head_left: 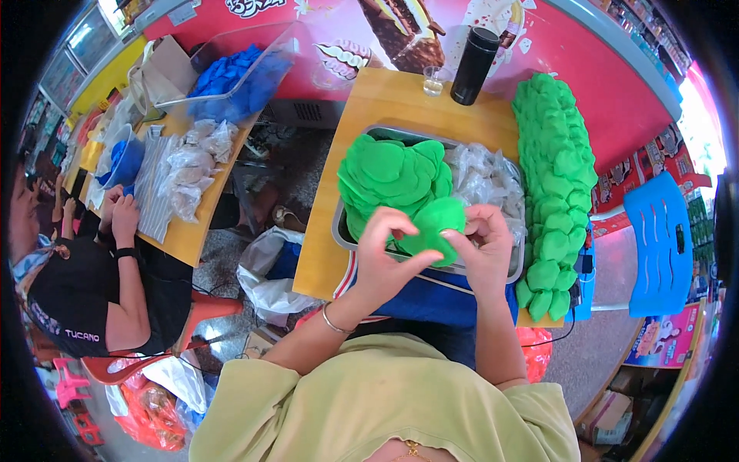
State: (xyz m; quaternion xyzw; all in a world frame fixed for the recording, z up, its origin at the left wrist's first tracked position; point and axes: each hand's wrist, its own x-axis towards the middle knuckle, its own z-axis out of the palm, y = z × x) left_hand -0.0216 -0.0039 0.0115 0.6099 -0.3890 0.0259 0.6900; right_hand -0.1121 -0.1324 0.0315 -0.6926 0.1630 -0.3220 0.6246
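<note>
Between my hands is a round green fabric piece [435, 225]. My left hand [392, 252] grips its left side with curved fingers and thumb, and my right hand [483, 243] pinches its right side between thumb and fingers. Behind them a steel tray [337, 223] holds a stack of flat green discs [392, 173] on the left and clear plastic bags [481, 173] on the right. To the right a long row of puffy green pieces [550, 169] lies along the edge of the wooden table [327, 281].
A black thermos [473, 65] and a glass [433, 81] stand at the back. A blue chair [654, 242] is at right. At left, a co-worker [92, 296] sits at another table [192, 239] with bags and blue pieces; sacks [265, 277] lie on the floor between.
</note>
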